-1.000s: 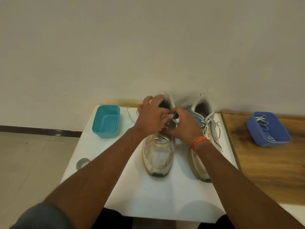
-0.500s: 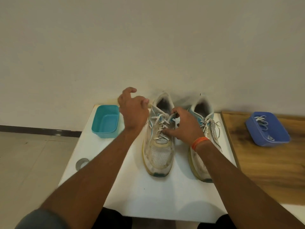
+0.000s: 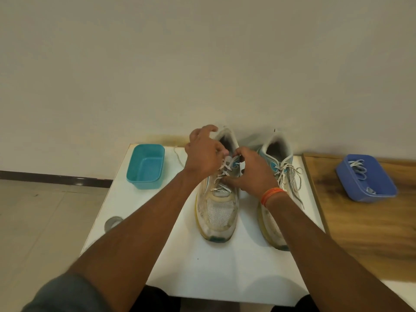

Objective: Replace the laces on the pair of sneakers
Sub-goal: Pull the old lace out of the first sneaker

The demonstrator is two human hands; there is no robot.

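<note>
Head view: a pair of worn white sneakers stands side by side, toes toward the viewer, on a white worktop (image 3: 225, 278) set against a pale wall. The left sneaker (image 3: 217, 208) is partly laced; its white lace (image 3: 221, 174) crosses the upper eyelets, and one loose end trails over the worktop toward the teal plastic tub (image 3: 145, 168) near the far left corner. The left hand (image 3: 203, 155) is curled over the sneaker's collar, its grip pinching the lace near the top eyelets. The right hand (image 3: 253, 171), with an orange band at the wrist, rests against the sneaker's inner side, its thumb and forefinger pinching the same lace at the tongue. The right sneaker (image 3: 278, 176), just beside it, carries a loosely threaded lace and is partly hidden by the right forearm. On the adjoining wooden surface (image 3: 371, 233) sits a blue plastic tub (image 3: 365, 177) containing further white laces (image 3: 358, 168).
</note>
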